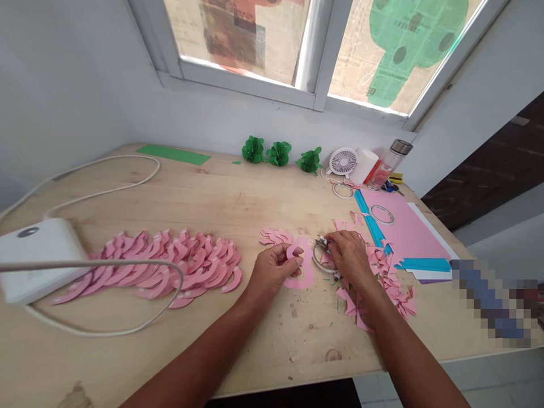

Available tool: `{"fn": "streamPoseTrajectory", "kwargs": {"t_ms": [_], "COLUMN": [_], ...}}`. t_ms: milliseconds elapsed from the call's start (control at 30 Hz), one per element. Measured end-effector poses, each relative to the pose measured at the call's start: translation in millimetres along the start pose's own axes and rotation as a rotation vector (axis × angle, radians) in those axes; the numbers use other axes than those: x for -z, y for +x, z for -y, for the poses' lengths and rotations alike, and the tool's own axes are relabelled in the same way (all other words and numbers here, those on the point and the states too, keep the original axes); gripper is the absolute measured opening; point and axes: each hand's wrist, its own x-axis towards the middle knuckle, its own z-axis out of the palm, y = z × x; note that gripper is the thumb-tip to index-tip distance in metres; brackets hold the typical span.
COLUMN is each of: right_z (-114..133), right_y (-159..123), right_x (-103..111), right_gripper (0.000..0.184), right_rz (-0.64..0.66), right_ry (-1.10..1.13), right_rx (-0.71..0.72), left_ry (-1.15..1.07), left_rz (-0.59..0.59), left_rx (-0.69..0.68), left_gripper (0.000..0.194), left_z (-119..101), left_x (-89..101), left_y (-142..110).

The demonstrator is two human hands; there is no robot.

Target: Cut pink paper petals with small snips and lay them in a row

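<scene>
My left hand pinches a curved strip of pink paper between thumb and fingers, just above the tabletop. Close by on the right, my right hand is curled over the edge of a narrow roll of tape lying on the table. A small greyish bit sticks up at its fingertips; I cannot make out what it is. Left of my hands lies a large overlapping pile of curved pink paper strips. A smaller bunch of pink pieces sits just beyond my left hand.
Pink scraps lie around my right forearm. Behind them are pink sheets, blue strips and another tape roll. Green paper ornaments, a small fan and a bottle line the wall. A cable loops from a white box.
</scene>
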Motion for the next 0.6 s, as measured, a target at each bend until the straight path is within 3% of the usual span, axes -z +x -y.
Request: {"fn": "streamPoseTrajectory", "kwargs": {"t_ms": [600], "right_z": [9.7], "right_y": [0.0], "right_x": [5.1], "right_gripper": [0.014], "right_rz": [-0.035], "right_ry": [-0.079], "right_rx": [-0.011], "left_ry": [-0.007], "left_rz": [0.008], "left_rx": [0.014], "left_gripper": [0.026], "left_z": [-1.0], "left_x": [-0.9], "left_y": [-0.3]}}
